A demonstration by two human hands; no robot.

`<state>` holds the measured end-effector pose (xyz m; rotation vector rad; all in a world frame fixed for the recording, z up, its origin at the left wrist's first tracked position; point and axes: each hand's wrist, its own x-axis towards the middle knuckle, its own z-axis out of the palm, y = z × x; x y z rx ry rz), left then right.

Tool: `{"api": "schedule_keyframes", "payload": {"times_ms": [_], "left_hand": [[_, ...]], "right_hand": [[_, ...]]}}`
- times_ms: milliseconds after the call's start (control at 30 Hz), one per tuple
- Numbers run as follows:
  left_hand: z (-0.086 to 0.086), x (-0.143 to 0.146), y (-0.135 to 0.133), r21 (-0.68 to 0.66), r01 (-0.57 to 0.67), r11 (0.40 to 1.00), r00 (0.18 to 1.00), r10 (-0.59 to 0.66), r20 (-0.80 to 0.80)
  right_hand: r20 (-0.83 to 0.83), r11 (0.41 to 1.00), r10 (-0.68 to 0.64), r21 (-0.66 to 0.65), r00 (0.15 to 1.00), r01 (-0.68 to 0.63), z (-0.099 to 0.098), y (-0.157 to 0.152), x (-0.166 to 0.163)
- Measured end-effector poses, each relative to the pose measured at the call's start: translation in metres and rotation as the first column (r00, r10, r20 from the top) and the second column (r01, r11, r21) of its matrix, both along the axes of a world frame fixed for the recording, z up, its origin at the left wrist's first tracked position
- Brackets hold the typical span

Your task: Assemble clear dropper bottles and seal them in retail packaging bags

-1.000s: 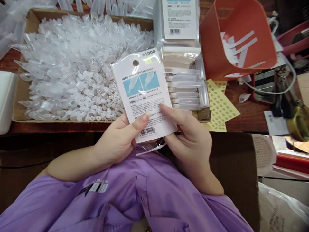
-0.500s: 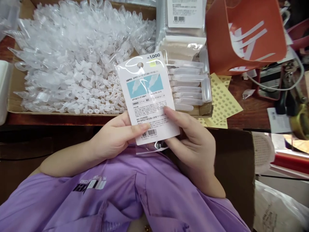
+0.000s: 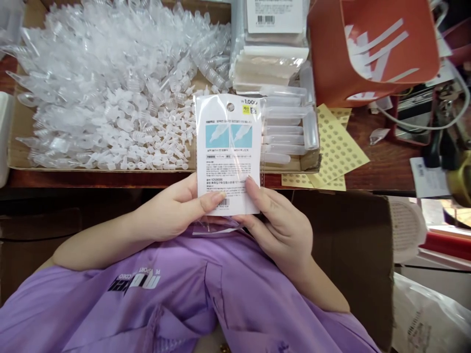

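A clear plastic packet with a white printed card [image 3: 228, 166] in it stands nearly upright between my hands, its text and two blue pictures facing me. My left hand [image 3: 180, 203] grips the lower left side, thumb across the barcode. On the lower right, my right hand [image 3: 281, 220] pinches the packet with thumb in front and fingers behind. The plastic flap at the bottom sticks out below the card. Behind the packet lies a shallow cardboard tray [image 3: 110, 177] with a heap of clear small bottles [image 3: 99, 63] and small white nozzle tips [image 3: 158, 142].
Right in the tray are a stack of packets [image 3: 272, 41] and several translucent tubes [image 3: 283, 130]. Yellow sticker sheets [image 3: 340, 147] lie beside it. An orange bin [image 3: 327, 54] with paper strips stands behind them. A white cable [image 3: 423, 125] curves at the right.
The packet has turned from a left tilt to nearly straight and sits a little lower at its top. My right hand has shifted slightly left with it.
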<state>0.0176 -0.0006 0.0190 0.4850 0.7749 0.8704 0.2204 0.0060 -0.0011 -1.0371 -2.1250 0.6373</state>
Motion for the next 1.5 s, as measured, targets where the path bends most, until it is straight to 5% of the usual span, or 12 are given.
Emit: {"api": "schedule_keyframes", "payload": {"times_ms": [167,333,700,833,900,1000,1067,1500], "left_hand": [[0.005,-0.003,-0.001,-0.186,0.054,0.981,0.996,-0.039,0.085],[0.002,-0.007,-0.004,-0.227,0.116,0.967,0.993,-0.110,0.036],[-0.009,-0.008,-0.005,-0.219,0.071,0.973,0.992,-0.091,-0.087],[-0.008,-0.009,-0.001,-0.225,0.025,0.974,0.995,-0.047,-0.092],[-0.007,-0.008,0.001,-0.234,0.036,0.971,0.992,-0.064,-0.113],[-0.005,-0.006,0.002,-0.211,0.075,0.975,0.990,-0.099,-0.103],[-0.005,-0.006,0.003,-0.168,0.078,0.983,0.995,-0.086,-0.046],[-0.005,-0.007,0.007,-0.215,0.117,0.970,0.991,-0.130,-0.044]], "right_hand": [[0.006,0.998,-0.068,0.015,0.998,0.067,-0.006,0.003,0.009],[0.057,0.999,0.038,-0.012,0.998,-0.037,-0.007,0.006,0.015],[0.104,0.996,-0.090,0.013,0.990,0.089,-0.008,0.003,0.004],[0.149,0.962,-0.200,0.218,0.968,0.165,0.014,-0.005,0.012],[0.199,0.971,-0.067,0.238,0.978,0.018,0.028,-0.006,0.010],[0.302,0.952,0.267,0.062,0.915,-0.299,0.038,0.000,-0.003],[0.378,0.928,0.325,0.047,0.867,-0.369,0.036,0.007,-0.015],[0.367,0.920,0.361,0.013,0.857,-0.392,0.028,0.012,-0.019]]}}
